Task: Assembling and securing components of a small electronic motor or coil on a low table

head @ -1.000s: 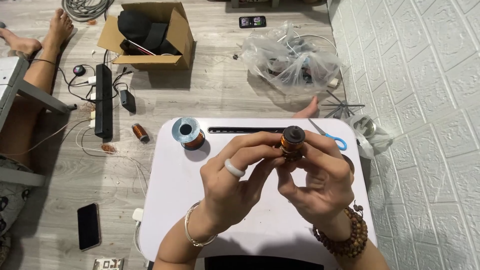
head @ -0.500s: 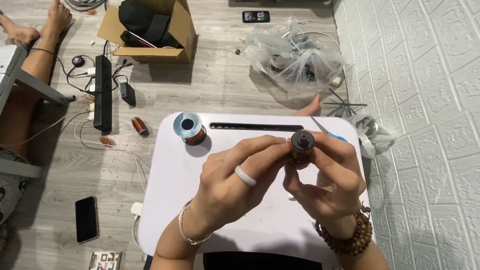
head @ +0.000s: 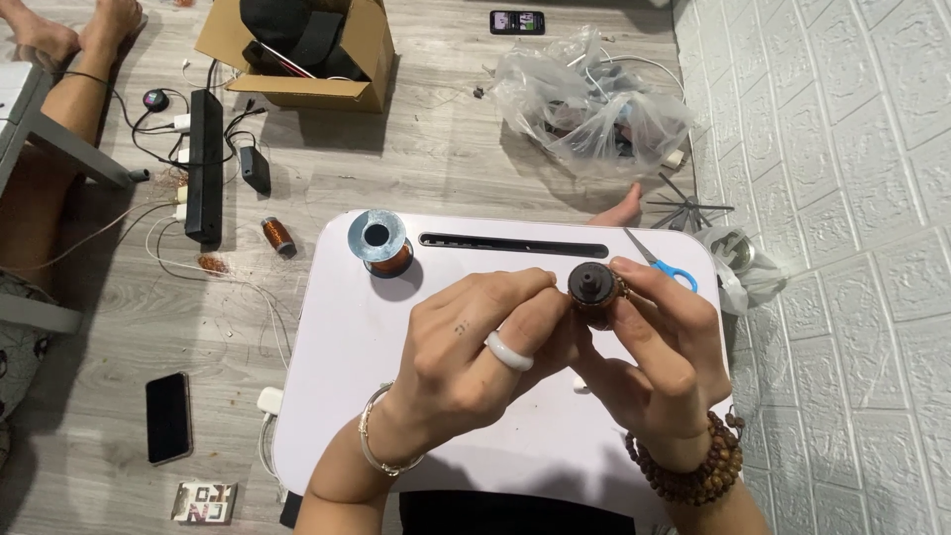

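Pinching the small copper-wound motor rotor [head: 595,295] between both hands above the white lap table [head: 337,376], I keep my left hand [head: 474,355] closed on its near side, thumb and forefinger at the dark end cap, while my right hand [head: 656,349] grips the far side with curled fingertips. To do this well I'd hold the core steady with the right and work only with the left fingertips, keeping the thin wire taut. The copper wire spool [head: 382,243] stands well apart, the blue-handled scissors [head: 662,266] close by.

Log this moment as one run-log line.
left hand: grips motor rotor | right hand: grips same rotor | wire spool: on white table
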